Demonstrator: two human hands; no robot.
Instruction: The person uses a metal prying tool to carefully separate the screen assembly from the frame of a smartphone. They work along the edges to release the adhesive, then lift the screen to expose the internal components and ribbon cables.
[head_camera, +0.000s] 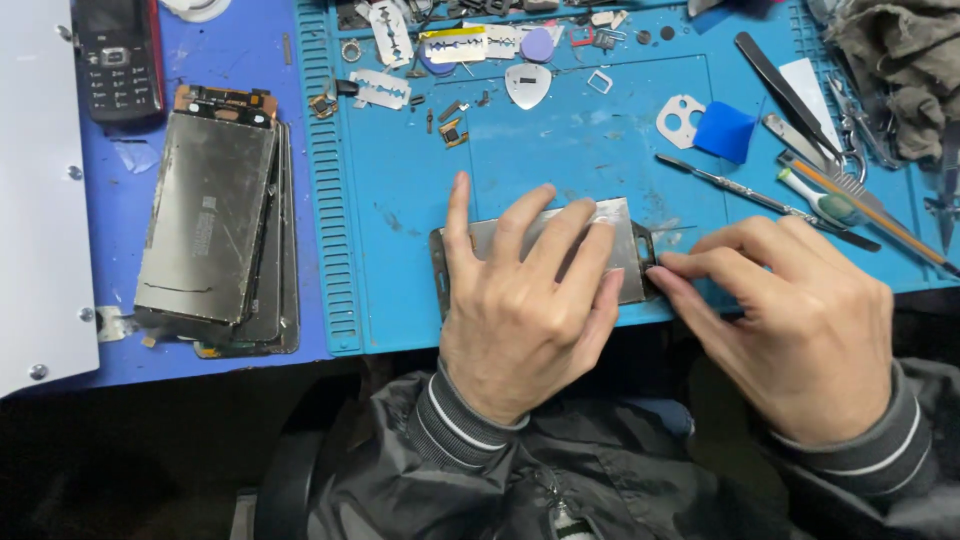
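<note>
Your left hand (525, 300) lies flat with fingers spread, pressing the phone screen panel (620, 235) down on the blue work mat (560, 150) near its front edge. Your right hand (800, 320) pinches something thin at the panel's right end — too small to identify. Pry too hard there and the glass may crack; ease the left hand's pressure and the panel could skid off the mat — toward your lap.

A blue work mat (400, 200) lies on a blue tabletop (240, 60), white panel (35, 200) at left, dark floor below.
</note>
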